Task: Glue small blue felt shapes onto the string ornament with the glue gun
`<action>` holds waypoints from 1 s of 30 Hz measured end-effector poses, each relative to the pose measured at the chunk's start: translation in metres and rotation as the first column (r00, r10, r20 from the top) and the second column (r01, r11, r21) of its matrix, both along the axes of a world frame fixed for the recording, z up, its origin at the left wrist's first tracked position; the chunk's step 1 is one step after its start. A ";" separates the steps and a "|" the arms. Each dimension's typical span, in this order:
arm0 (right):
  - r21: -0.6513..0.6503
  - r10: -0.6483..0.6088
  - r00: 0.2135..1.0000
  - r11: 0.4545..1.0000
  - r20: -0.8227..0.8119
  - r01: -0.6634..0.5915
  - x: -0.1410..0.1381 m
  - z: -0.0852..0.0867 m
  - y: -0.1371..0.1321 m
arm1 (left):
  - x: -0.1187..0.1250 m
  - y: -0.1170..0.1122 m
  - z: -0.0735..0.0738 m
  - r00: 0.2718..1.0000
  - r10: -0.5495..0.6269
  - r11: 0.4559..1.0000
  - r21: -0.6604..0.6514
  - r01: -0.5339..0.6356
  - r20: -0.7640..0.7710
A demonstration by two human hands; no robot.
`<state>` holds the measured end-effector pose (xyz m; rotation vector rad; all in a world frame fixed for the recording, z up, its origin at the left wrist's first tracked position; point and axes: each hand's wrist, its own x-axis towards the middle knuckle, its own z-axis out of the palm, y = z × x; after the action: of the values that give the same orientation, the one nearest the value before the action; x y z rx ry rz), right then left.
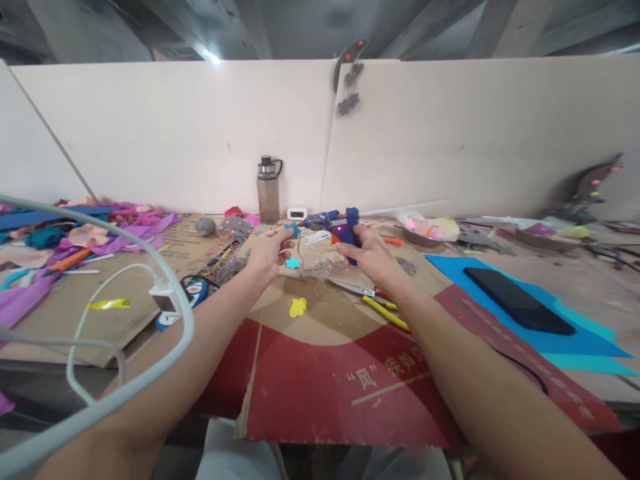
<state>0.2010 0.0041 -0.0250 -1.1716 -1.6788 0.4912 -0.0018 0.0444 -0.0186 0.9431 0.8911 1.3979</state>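
Note:
My right hand [374,252] is closed round the handle of a blue glue gun [340,223], whose nozzle points left. In my left hand [269,252], a small teal flower-shaped piece [293,230] is pinched between the fingertips, close to the nozzle. A grey yarn strand [300,250] hangs down beside it. Below, on the cardboard, lie a light-blue flower cutout [293,264] and a yellow cutout [298,307]. Scissors [353,287] and a yellow-handled tool [385,313] rest under my right forearm, which partly hides them.
A water bottle [268,193] and a small white digital clock [297,213] stand by the wall. A black phone [517,300] lies on blue sheets [450,267] at right. Colourful felt scraps [90,233] pile up at left. A white cable [185,320] loops across the left foreground.

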 end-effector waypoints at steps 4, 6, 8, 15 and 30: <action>-0.019 -0.062 0.995 0.998 0.077 0.064 -0.004 0.004 -0.003 | 0.000 0.000 0.000 1.000 0.004 1.000 0.006 -0.004 -0.008; 0.063 -0.073 0.990 0.996 0.123 0.066 -0.007 0.006 -0.006 | 0.000 0.001 -0.001 1.000 0.011 1.000 0.011 -0.011 -0.020; 0.174 -0.082 0.976 0.984 0.201 0.047 -0.009 0.008 -0.009 | 0.000 0.002 -0.003 0.998 0.021 0.999 0.030 -0.020 -0.051; 0.404 -0.160 0.807 0.909 0.569 -0.104 -0.016 0.014 -0.025 | -0.002 0.008 -0.010 0.973 0.072 0.988 0.152 -0.039 -0.219; 0.088 0.040 0.998 0.995 -0.054 -0.035 -0.012 0.009 -0.009 | -0.004 0.012 -0.007 0.999 0.039 0.998 -0.053 -0.039 0.001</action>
<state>0.1886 -0.0049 -0.0163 -1.0556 -1.6599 0.4654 -0.0059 0.0567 -0.0258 0.8882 0.9449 1.4009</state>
